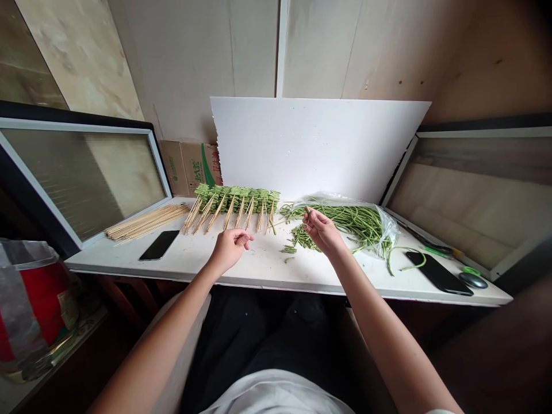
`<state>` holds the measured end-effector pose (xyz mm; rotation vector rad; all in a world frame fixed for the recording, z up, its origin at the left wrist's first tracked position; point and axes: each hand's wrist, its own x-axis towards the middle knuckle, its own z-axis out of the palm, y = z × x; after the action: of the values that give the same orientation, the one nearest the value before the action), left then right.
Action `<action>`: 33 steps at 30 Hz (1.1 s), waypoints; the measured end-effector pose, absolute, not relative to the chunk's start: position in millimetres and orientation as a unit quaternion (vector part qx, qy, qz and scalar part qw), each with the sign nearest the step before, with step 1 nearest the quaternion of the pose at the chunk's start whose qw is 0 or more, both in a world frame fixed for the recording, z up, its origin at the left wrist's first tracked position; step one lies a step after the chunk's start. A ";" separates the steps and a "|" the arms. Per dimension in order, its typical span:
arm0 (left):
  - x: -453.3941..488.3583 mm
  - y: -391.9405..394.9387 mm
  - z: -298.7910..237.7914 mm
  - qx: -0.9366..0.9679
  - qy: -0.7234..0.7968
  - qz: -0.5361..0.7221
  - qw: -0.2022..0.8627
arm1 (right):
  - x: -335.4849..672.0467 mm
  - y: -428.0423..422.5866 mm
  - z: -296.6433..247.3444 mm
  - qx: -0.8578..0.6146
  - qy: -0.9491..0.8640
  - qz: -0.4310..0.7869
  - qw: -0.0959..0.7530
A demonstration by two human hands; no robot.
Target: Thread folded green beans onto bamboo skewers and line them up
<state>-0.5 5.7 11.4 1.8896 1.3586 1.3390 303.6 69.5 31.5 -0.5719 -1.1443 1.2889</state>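
From the white shirt, two forearms reach over the surface. The left hand curls loosely below the skewered beans, whether holding anything I cannot tell; the right hand pinches the long beans lying in their plastic bag.

At eleven o'clock the board hides part of the carton. At nine o'clock the edge cuts off the tub. What the right hand pinches is too small to tell.
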 end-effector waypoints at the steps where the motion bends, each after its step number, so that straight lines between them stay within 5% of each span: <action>1: -0.2 5.4 11.6 0.687 0.496 0.481 0.227 | 301.5 68.5 31.9 -0.240 -0.489 0.564 0.621; 33: 5.6 2.1 10.1 0.682 0.532 0.471 0.171 | 287.0 56.9 33.9 -0.274 -0.493 0.543 0.622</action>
<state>5.6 2.1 10.1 1.9362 1.5111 1.3386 287.0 56.9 33.9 -0.6298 -1.1324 1.2469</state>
